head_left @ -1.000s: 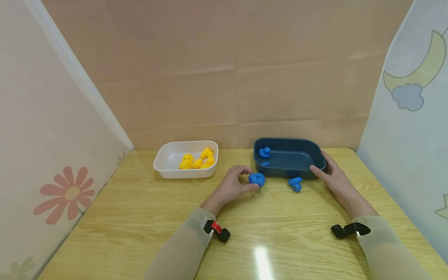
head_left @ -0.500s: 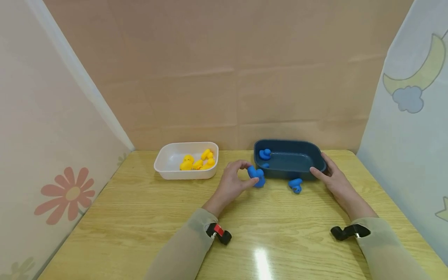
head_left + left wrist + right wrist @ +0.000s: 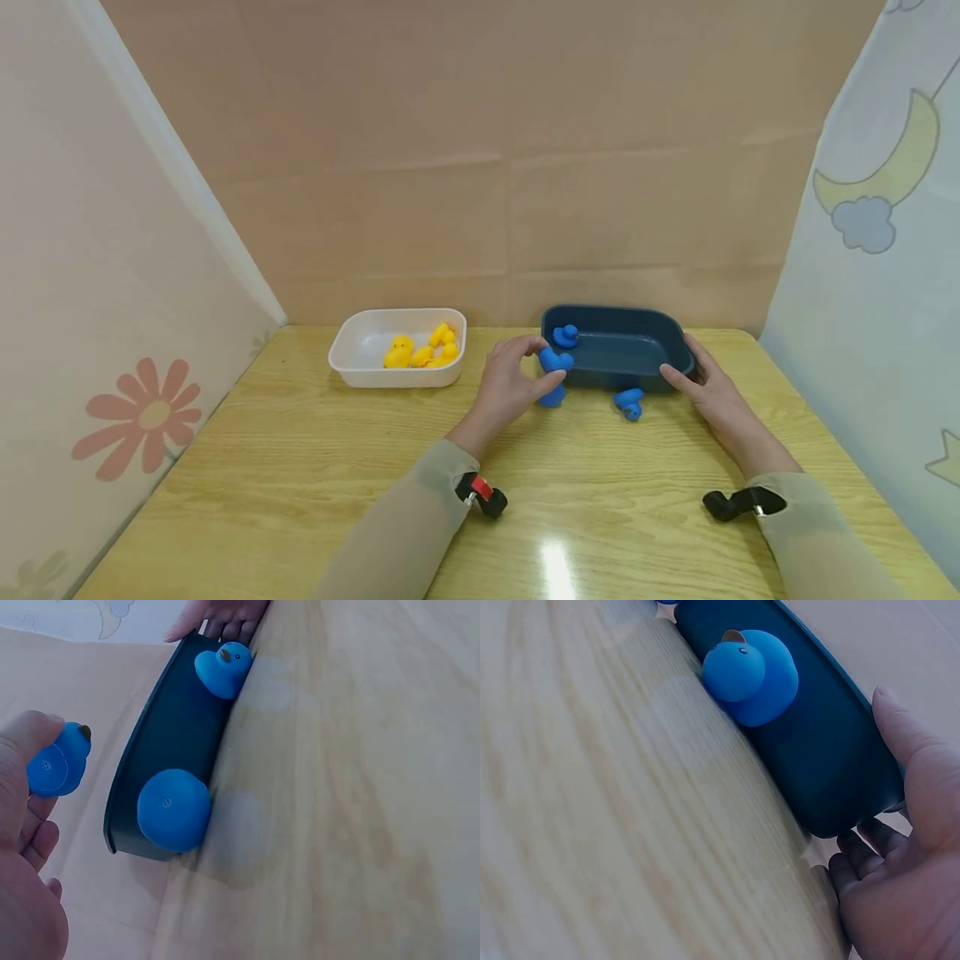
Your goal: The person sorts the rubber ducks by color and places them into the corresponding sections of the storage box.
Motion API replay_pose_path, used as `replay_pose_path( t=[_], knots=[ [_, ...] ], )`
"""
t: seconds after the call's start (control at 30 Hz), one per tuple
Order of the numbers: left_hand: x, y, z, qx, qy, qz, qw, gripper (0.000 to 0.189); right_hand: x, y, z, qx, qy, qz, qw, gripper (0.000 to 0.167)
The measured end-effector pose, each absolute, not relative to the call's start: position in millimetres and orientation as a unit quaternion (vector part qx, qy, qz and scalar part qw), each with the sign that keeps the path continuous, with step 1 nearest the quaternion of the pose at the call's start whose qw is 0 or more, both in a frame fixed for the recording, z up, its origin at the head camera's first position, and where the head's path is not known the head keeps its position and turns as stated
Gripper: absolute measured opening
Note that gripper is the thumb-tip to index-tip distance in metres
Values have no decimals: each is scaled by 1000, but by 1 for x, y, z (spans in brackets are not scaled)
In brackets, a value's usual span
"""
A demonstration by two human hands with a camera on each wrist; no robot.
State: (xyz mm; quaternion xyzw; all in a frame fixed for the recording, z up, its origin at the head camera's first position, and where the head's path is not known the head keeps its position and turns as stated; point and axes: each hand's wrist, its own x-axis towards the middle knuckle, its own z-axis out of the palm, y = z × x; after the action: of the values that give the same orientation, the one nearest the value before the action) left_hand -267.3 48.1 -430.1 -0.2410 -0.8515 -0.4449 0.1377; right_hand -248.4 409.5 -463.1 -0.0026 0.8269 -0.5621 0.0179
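My left hand (image 3: 510,383) pinches a blue rubber duck (image 3: 556,360) between thumb and fingers, raised at the near left corner of a dark blue tub (image 3: 630,377). Just below it, a second blue duck (image 3: 174,810) lies tipped on the table, its round base showing in the left wrist view. Another blue duck (image 3: 761,679) rests on the table in front of the tub's middle. Around the tub's right end, my right hand (image 3: 712,396) has its thumb at the front rim and its fingers behind. Inside, at the left, sits a blue duck (image 3: 566,336).
To the left stands a white tub (image 3: 360,377) with several yellow rubber ducks (image 3: 397,354) in it. Both tubs are near the back edge of the wooden table (image 3: 300,492), before a tan cloth backdrop (image 3: 495,167). Printed cloths hang at either side.
My left hand has picked up one blue duck from beside the tub and raised it to rim height, uncovering another below. My right hand keeps its hold on the tub.
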Motion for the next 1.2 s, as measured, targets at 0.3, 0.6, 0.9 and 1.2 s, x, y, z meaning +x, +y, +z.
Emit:
replay_pose_path(
  t=[0.3,0.6,0.9,1.2],
  knots=[
    [-272,61,-417,-235,-869,-410,146,35,-247,411,-462,-1,828,-560,19,98],
    [-281,76,-418,-228,-871,-408,153,35,-243,407,-460,-3,825,-565,20,98],
    [-290,88,-420,-206,-880,-404,143,42,-247,407,-463,-4,826,-563,21,98],
    [-297,94,-424,-192,-880,-408,152,44,-250,407,-463,0,826,-564,17,100]
  ],
)
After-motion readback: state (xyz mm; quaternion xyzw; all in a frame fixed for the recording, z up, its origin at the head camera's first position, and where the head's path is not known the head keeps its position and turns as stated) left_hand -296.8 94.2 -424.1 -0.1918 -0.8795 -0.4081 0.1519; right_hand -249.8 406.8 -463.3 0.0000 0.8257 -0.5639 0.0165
